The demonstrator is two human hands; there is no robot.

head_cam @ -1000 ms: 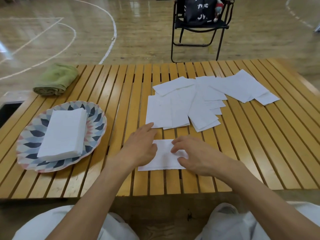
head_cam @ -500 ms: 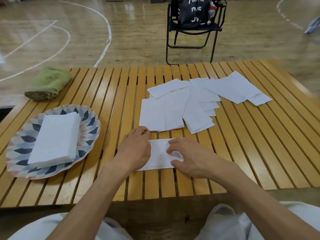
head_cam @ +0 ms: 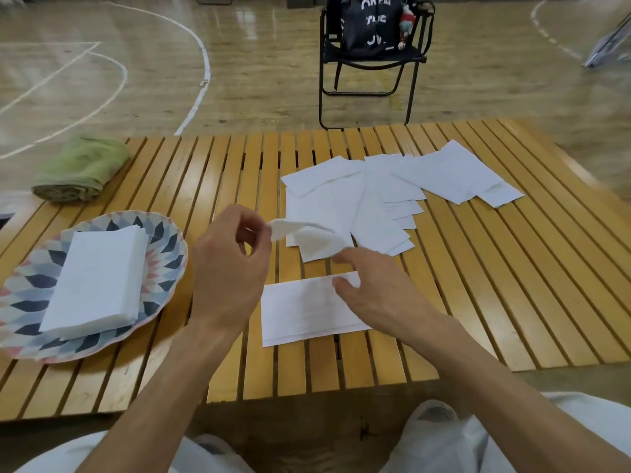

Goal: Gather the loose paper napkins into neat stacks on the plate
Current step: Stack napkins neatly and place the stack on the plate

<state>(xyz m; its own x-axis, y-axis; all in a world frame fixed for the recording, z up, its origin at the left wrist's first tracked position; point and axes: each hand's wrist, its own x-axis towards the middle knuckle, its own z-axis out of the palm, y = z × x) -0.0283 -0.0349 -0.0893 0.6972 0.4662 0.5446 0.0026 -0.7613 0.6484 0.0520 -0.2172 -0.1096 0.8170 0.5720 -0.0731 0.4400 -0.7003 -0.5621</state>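
Both hands have lifted: left hand (head_cam: 228, 268) and right hand (head_cam: 372, 285) now pinch one napkin (head_cam: 314, 238) above the pile (head_cam: 307, 308), ready for stacking.

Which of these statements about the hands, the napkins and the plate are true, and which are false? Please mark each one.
1. The left hand pinches a lifted napkin. True.
2. The plate holds no napkins. False: a neat stack lies on it.
3. A green towel lies beyond the plate. True.
4. The loose napkins are spread on the floor. False: they lie on the slatted table.
5. The right hand is above a flat napkin. True.
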